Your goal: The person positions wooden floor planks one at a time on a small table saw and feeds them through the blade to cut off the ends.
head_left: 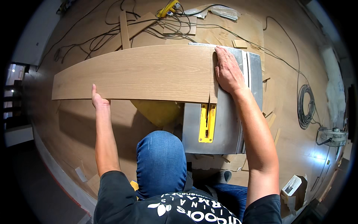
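A long, light wood-look plank (134, 74) lies across the grey metal top of a table saw (231, 123), reaching far out to the left. My left hand (100, 100) grips its near edge, thumb on the upper face and fingers hidden underneath. At the plank's right end my right hand (228, 71) lies flat, fingers stretched toward the far edge. A dark cut line runs into the plank from its near edge, beside the saw blade (209, 98). The yellow blade insert (207, 125) shows in front of the plank. Whether the blade spins I cannot tell.
Tangled black cables (175, 28) and a yellow power tool (168, 9) lie beyond the plank, among wood offcuts (124, 30). A coiled cable (306, 106) is on the floor at right. My denim-covered knee (161, 160) is close to the saw's left side.
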Available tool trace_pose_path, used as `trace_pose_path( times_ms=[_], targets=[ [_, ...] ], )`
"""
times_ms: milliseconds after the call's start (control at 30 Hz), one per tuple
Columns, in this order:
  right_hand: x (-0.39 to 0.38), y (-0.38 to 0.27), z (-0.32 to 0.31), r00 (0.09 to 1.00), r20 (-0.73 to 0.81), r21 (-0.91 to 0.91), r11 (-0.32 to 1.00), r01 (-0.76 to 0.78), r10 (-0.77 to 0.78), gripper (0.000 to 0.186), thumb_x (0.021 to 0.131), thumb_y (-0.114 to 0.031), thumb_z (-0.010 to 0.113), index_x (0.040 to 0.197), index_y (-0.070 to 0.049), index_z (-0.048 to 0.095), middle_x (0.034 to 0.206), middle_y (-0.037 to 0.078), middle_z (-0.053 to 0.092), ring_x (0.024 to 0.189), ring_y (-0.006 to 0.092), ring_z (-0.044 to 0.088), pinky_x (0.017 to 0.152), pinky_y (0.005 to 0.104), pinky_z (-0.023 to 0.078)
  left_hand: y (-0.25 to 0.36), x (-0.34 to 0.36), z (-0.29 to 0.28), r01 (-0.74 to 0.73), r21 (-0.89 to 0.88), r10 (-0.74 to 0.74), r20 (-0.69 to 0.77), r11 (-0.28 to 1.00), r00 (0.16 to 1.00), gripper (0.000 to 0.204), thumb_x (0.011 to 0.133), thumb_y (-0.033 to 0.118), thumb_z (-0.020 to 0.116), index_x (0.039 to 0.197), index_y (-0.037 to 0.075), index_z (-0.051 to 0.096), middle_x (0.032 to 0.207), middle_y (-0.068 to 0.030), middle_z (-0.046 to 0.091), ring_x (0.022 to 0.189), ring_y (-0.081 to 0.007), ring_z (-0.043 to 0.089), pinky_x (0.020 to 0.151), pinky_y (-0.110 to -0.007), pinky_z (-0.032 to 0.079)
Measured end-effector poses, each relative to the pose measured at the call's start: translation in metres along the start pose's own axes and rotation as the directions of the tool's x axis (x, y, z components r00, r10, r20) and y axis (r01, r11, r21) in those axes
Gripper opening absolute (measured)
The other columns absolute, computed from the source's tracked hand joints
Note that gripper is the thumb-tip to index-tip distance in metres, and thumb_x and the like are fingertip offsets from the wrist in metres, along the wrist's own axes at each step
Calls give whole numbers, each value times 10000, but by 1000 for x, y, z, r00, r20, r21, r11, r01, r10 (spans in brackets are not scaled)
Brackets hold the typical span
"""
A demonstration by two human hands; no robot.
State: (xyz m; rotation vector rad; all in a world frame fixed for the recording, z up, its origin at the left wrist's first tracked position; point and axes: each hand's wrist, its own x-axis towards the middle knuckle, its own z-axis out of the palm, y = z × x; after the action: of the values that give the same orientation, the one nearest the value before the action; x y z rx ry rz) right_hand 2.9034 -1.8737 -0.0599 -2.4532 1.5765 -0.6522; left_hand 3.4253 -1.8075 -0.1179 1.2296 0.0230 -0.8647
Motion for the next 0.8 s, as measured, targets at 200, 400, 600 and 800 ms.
trace_pose_path(
  times_ms=[200, 400, 600, 800],
  targets=[
    [-2, 1, 1, 1000, -12, -3, 1000, 0, 0, 582, 843, -81, 538, 1398, 30, 407, 1449, 229, 439, 1386, 337, 378, 1184, 419, 257, -1, 4, -6, -9, -5, 9, 37, 1000, 999, 499, 935, 393, 638, 1262, 24, 563, 1257, -118, 616, 1127, -303, 590, 963, -455, 491],
    [-3, -3, -1, 1000, -14, -10, 1000, -10, 10, 570, 848, -80, 517, 1396, 31, 411, 1443, 234, 445, 1379, 344, 386, 1181, 426, 264, 1, 7, -10, 16, -24, -15, 35, 1000, 999, 469, 941, 378, 633, 1245, 26, 574, 1249, -119, 621, 1115, -309, 595, 957, -458, 496],
    [-4, -2, -1, 1000, 2, -20, 1000, -24, 24, 574, 853, -89, 521, 1403, 26, 407, 1453, 210, 444, 1383, 334, 384, 1184, 422, 261, 1, -2, -3, 10, -10, -9, 23, 1000, 1000, 462, 947, 376, 624, 1239, 22, 576, 1246, -120, 624, 1117, -312, 597, 953, -466, 499],
    [-5, -4, -2, 1000, -9, 7, 1000, -11, 11, 567, 852, -88, 529, 1395, 24, 415, 1450, 213, 446, 1378, 338, 388, 1181, 421, 267, 3, 5, -11, 9, -9, -8, 13, 1000, 1000, 444, 949, 364, 622, 1239, 31, 576, 1245, -114, 625, 1118, -306, 598, 961, -459, 498]
  ],
)
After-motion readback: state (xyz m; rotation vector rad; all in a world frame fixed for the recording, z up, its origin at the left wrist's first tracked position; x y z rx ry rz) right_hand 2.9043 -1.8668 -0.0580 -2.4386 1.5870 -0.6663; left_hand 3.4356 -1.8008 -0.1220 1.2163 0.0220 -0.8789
